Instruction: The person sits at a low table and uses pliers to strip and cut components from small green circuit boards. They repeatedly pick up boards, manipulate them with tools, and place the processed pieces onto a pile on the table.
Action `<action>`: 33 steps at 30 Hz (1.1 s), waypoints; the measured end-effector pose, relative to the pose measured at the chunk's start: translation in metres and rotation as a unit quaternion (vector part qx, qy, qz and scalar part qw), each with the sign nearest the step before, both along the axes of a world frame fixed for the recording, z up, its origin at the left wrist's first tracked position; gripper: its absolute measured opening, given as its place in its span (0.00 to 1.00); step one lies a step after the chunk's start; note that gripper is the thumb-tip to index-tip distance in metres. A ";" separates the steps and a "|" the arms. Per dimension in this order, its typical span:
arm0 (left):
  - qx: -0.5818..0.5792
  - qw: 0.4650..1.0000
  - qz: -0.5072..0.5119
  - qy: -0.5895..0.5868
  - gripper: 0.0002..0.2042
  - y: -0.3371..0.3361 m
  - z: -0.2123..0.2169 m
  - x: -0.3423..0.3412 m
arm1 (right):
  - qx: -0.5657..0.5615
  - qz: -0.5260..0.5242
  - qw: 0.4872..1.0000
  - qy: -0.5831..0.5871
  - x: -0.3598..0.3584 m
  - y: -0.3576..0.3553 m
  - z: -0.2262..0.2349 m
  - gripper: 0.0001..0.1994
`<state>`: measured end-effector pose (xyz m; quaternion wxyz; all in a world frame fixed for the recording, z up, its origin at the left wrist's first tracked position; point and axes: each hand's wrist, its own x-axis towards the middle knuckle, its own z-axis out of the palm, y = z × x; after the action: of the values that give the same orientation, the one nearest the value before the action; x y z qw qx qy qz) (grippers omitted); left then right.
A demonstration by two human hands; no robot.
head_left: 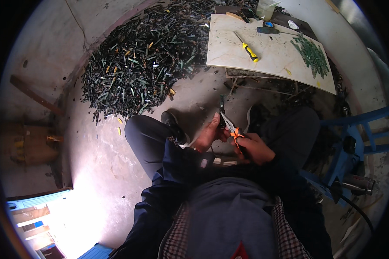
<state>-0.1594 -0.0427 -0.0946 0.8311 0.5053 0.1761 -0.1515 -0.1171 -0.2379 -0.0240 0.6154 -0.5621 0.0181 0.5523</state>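
My right hand is wrapped round the orange handles of a pair of pliers. The pliers' metal jaws point up and left, against a narrow dark strip with a greenish face, which looks like a small circuit board. My left hand grips the lower part of that strip, thumb pointing upward along it. Both hands are close together above my lap, between my knees. The fingers of each hand partly hide where the jaws meet the strip.
A large heap of dark strips covers the floor ahead. On the low pale board lie a yellow screwdriver, a dark-handled screwdriver and many green strips. A blue chair stands at right.
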 end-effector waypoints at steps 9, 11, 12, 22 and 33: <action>0.065 0.997 0.019 0.035 0.36 0.014 -0.012 0.001 | -0.100 0.144 0.890 -0.422 0.014 -0.012 -0.009 0.16; 0.072 0.996 0.022 0.037 0.35 0.010 -0.014 0.000 | -0.096 0.157 0.889 -0.420 0.016 -0.011 -0.007 0.16; 0.076 0.996 0.024 0.038 0.35 0.009 -0.016 0.000 | -0.096 0.165 0.897 -0.400 0.017 -0.011 -0.006 0.16; 0.056 0.998 0.007 0.015 0.37 0.007 -0.033 -0.001 | -0.061 0.101 0.976 -0.185 0.008 0.000 0.003 0.13; -0.072 0.991 0.062 0.098 0.35 0.004 -0.038 0.004 | 0.039 0.040 0.987 0.149 0.009 0.001 -0.019 0.17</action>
<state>-0.1552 -0.0383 -0.1331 0.8519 0.4151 0.2759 -0.1607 -0.1080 -0.2368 -0.0428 0.6050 -0.4492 0.0658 0.6541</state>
